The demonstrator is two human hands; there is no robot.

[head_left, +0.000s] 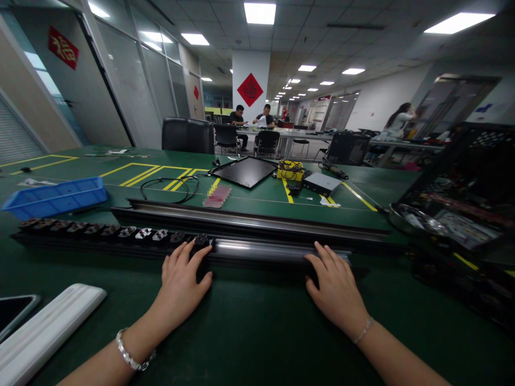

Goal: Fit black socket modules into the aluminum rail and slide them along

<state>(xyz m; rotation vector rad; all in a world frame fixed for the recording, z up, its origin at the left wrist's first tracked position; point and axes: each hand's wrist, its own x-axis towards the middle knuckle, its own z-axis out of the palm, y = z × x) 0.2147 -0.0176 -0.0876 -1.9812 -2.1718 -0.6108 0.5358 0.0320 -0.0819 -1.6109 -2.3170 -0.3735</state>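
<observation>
A long black metal rail (257, 249) lies across the green table in front of me. Several small dark socket-like blocks (127, 231) stand in a row along its left part; a few have shiny tops. My left hand (183, 279) has its fingers spread, with the tips touching the rail beside the blocks at the right end of the row. Near the rail's right end, my right hand (336, 284) rests its spread fingertips on the edge. Neither hand is closed around anything. Just behind lies a second long dark rail (257, 221).
A blue bin (56, 197) stands at the left, and a long white object (56, 327) lies near front left. Farther back are a black panel (245, 171), a yellow holder with cables (290, 170) and a grey box (322, 183). An open black case (462, 214) occupies the right.
</observation>
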